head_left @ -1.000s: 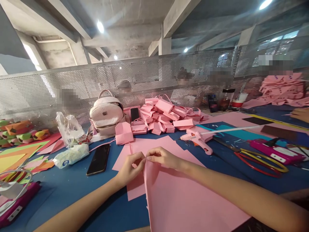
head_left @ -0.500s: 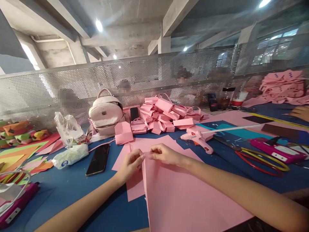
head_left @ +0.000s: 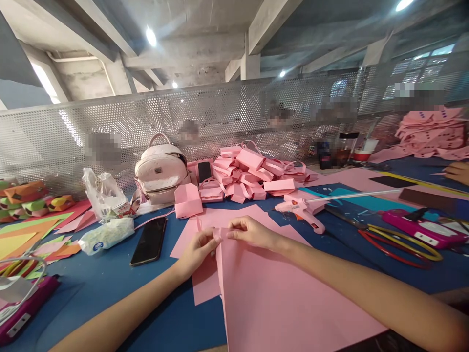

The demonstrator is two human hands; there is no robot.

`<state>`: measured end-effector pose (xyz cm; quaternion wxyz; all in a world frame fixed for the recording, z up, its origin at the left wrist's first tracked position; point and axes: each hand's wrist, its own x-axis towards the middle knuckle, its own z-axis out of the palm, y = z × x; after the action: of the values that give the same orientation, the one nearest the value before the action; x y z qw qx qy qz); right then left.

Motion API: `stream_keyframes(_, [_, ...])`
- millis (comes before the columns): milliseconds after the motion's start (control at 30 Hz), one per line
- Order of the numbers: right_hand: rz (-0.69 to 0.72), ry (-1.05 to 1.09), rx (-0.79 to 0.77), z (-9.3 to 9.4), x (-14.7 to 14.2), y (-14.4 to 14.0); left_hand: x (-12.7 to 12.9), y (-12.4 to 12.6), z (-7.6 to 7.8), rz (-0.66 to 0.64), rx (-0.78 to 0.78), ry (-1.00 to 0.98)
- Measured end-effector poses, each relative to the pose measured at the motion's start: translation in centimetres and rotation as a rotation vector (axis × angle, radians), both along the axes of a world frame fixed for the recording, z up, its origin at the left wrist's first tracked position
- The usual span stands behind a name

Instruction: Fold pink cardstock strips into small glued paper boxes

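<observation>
Both my hands pinch the far corner of a large pink paper sheet (head_left: 278, 298) that lies over the near part of the blue table (head_left: 110, 283). My left hand (head_left: 198, 249) grips the corner from the left, my right hand (head_left: 249, 232) from the right, fingertips nearly meeting. Another pink sheet (head_left: 234, 220) lies flat under and beyond them. A small folded pink box (head_left: 187, 201) stands just past my hands.
A black phone (head_left: 150, 240) lies left of my hands, beside a wipes pack (head_left: 106, 235). A heap of pink boxes (head_left: 252, 176) and a pale backpack (head_left: 161, 172) sit at the back. A pink glue gun (head_left: 302, 211) and scissors (head_left: 399, 242) lie right. Another person's hand (head_left: 457, 172) rests far right.
My hands stay pinched on the sheet's corner and have shifted slightly away from me, folding the tip a little. Nothing else on the table has moved.
</observation>
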<state>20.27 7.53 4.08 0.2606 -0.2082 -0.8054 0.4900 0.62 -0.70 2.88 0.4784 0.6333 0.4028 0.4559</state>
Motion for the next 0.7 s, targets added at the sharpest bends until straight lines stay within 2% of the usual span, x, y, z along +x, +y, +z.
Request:
stream_keyframes(133, [-0.007,0.014,-0.019,0.18,-0.06,0.00,-0.15,0.15,-0.40,0.024,0.022,-0.003])
stream_keyframes(367, [-0.017,0.029,-0.042,0.46,-0.05,-0.09,-0.17,0.08,-0.37,-0.046,0.003,0.045])
stream_keyframes(533, [-0.028,0.037,-0.050,0.69,-0.04,-0.08,-0.41,0.16,-0.51,-0.004,0.036,0.054])
stream_keyframes(700, [-0.048,0.048,-0.048,0.80,0.09,0.05,-0.33,0.08,-0.12,-0.065,0.001,0.067])
